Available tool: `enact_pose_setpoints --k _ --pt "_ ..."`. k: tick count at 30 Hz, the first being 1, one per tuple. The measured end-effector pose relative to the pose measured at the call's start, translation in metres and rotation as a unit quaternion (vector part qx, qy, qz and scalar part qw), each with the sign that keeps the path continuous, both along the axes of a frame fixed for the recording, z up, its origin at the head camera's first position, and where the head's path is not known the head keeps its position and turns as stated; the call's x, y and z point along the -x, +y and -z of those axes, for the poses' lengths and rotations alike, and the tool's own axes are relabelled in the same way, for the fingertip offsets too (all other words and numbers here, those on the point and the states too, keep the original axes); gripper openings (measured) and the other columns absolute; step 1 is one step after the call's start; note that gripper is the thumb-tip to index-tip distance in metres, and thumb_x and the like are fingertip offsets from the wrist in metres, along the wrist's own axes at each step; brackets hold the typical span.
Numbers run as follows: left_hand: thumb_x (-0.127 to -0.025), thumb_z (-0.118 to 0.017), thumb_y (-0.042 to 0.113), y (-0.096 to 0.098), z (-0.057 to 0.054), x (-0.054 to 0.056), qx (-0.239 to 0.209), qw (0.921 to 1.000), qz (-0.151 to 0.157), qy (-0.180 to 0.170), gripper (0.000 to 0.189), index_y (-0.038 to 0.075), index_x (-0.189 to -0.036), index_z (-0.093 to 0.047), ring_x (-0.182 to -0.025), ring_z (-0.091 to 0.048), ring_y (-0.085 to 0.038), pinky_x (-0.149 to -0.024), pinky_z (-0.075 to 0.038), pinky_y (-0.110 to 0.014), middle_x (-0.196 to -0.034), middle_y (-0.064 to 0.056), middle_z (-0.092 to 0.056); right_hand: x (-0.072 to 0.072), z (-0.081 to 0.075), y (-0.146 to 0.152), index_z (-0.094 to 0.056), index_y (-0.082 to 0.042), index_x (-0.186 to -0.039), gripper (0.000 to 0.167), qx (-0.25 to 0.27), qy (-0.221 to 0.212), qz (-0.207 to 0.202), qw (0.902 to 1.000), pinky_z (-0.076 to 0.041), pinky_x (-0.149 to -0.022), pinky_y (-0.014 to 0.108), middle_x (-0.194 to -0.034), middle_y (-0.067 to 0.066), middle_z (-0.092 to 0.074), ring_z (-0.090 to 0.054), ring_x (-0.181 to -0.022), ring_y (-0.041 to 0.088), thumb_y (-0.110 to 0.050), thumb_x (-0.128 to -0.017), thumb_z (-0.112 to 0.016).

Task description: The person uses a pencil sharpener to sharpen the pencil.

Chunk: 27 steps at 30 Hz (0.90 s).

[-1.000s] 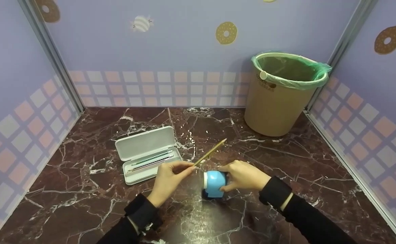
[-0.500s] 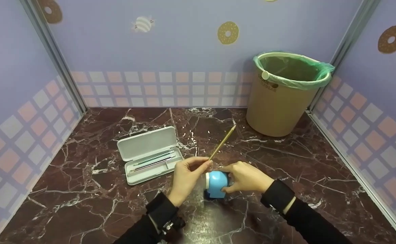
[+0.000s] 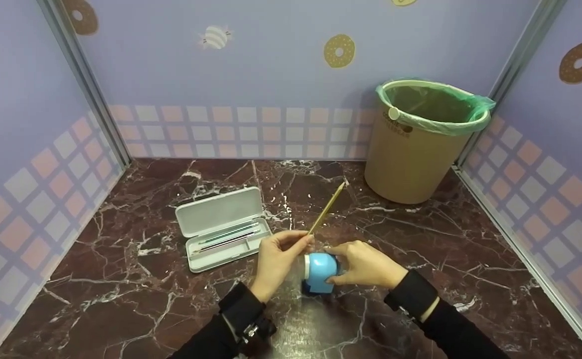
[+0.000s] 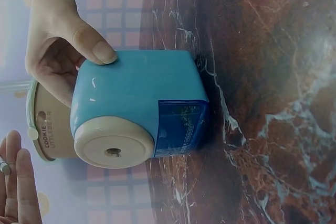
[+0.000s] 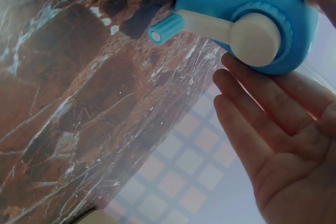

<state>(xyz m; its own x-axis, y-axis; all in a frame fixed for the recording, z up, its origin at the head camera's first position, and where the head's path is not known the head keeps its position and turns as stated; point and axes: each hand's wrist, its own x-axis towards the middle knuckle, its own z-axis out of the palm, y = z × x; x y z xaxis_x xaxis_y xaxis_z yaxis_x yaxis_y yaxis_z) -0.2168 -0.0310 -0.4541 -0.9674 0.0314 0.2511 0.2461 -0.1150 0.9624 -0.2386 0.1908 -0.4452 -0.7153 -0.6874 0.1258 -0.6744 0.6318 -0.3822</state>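
Note:
My left hand (image 3: pixel 279 262) pinches a slim yellow pencil (image 3: pixel 327 207) near its lower end. The far end slants up and to the right. In the left wrist view only one end of the pencil (image 4: pixel 5 167) shows between the fingers. To the right of that hand stands a blue pencil sharpener (image 3: pixel 322 269), its cream front ring (image 4: pixel 113 141) with a hole facing left. My right hand (image 3: pixel 370 264) grips the sharpener from its back side, thumb and fingers on opposite sides. A cream crank (image 5: pixel 210 27) with a blue knob sticks out at the back.
An open white pencil case (image 3: pixel 218 213) with several pencils (image 3: pixel 228 237) lies to the left. A tan waste bin (image 3: pixel 400 164) with a green liner stands at the back right. Patterned walls enclose the marble-look tabletop (image 3: pixel 121 299).
My left hand has moved right with the pencil, close to the sharpener, and the pencil points more steeply away. The right hand has kept its grip on the sharpener.

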Motion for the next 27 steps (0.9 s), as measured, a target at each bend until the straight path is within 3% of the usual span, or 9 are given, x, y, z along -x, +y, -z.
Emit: enact_pose_setpoints --k 4,7,10,11,14,16,23,27 --pt "-0.089 -0.074 0.003 0.000 0.001 0.001 0.002 1.0000 -0.002 0.000 0.021 -0.009 -0.107 -0.073 -0.072 -0.074 -0.004 -0.073 -0.063 -0.024 -0.099 -0.031 -0.075 0.000 -0.001 0.001 -0.067 0.000 -0.132 0.068 0.028 -0.029 0.018 0.9990 -0.042 -0.058 0.019 -0.079 0.007 -0.072 -0.048 -0.055 0.006 -0.047 -0.085 -0.080" --pt "-0.089 -0.074 0.002 0.000 0.002 0.001 0.002 1.0000 -0.002 0.002 0.021 -0.010 -0.107 -0.072 -0.071 -0.074 -0.005 -0.074 -0.063 -0.028 -0.099 -0.031 -0.075 0.000 -0.002 0.001 -0.067 -0.001 -0.132 0.061 0.089 -0.032 0.041 0.9947 -0.055 -0.066 0.025 -0.093 0.014 -0.078 -0.062 -0.059 0.015 -0.045 -0.090 -0.076" --pt "-0.089 -0.074 0.002 0.001 0.002 0.002 0.000 1.0000 -0.001 0.001 0.021 -0.011 -0.106 -0.072 -0.072 -0.075 -0.007 -0.076 -0.064 -0.035 -0.099 -0.030 -0.076 0.000 -0.003 -0.003 -0.070 -0.004 -0.129 0.047 0.180 -0.035 0.070 0.9806 -0.061 -0.076 0.029 -0.115 0.017 -0.078 -0.076 -0.077 0.022 -0.034 -0.094 -0.074" --pt "-0.089 -0.074 0.001 0.002 0.002 0.002 -0.001 1.0000 0.000 -0.001 0.021 -0.011 -0.106 -0.073 -0.072 -0.075 -0.007 -0.077 -0.064 -0.035 -0.099 -0.030 -0.076 0.000 -0.003 -0.005 -0.071 -0.004 -0.127 0.042 0.211 -0.034 0.082 0.9734 -0.061 -0.079 0.028 -0.122 0.016 -0.075 -0.077 -0.084 0.021 -0.030 -0.094 -0.073" --pt "-0.089 -0.073 0.001 0.003 0.002 0.003 -0.004 0.9999 0.006 -0.007 0.022 -0.011 -0.108 -0.072 -0.073 -0.075 -0.005 -0.078 -0.064 -0.035 -0.100 -0.029 -0.076 -0.001 -0.005 -0.013 -0.074 -0.006 -0.123 0.034 0.292 -0.047 0.120 0.9475 -0.055 -0.078 0.018 -0.120 0.014 -0.076 -0.074 -0.086 0.005 -0.024 -0.095 -0.073" --pt "-0.090 -0.073 0.001 0.003 0.002 0.003 -0.004 0.9999 0.010 -0.010 0.023 -0.011 -0.109 -0.072 -0.074 -0.075 -0.004 -0.079 -0.064 -0.035 -0.101 -0.029 -0.076 -0.002 -0.006 -0.019 -0.075 -0.007 -0.120 0.030 0.334 -0.053 0.141 0.9304 -0.049 -0.074 0.015 -0.117 0.013 -0.078 -0.067 -0.078 0.000 -0.022 -0.094 -0.074" --pt "-0.089 -0.075 0.004 0.006 0.003 0.002 0.014 0.9998 0.002 -0.011 0.022 -0.008 -0.108 -0.073 -0.075 -0.075 -0.006 -0.078 -0.064 -0.029 -0.100 -0.026 -0.077 -0.006 -0.008 -0.033 -0.079 -0.005 -0.110 0.022 0.445 -0.109 0.190 0.8684 -0.045 -0.061 0.017 -0.102 0.016 -0.080 -0.066 -0.068 0.005 -0.015 -0.091 -0.077" --pt "-0.088 -0.076 0.004 0.008 0.005 0.001 0.007 0.9998 0.007 -0.018 0.022 -0.007 -0.107 -0.074 -0.079 -0.077 -0.013 -0.077 -0.063 -0.026 -0.101 -0.025 -0.077 -0.007 -0.007 -0.037 -0.078 0.001 -0.108 0.020 0.482 -0.144 0.203 0.8402 -0.044 -0.055 0.018 -0.097 0.021 -0.080 -0.062 -0.059 0.007 -0.012 -0.091 -0.076"
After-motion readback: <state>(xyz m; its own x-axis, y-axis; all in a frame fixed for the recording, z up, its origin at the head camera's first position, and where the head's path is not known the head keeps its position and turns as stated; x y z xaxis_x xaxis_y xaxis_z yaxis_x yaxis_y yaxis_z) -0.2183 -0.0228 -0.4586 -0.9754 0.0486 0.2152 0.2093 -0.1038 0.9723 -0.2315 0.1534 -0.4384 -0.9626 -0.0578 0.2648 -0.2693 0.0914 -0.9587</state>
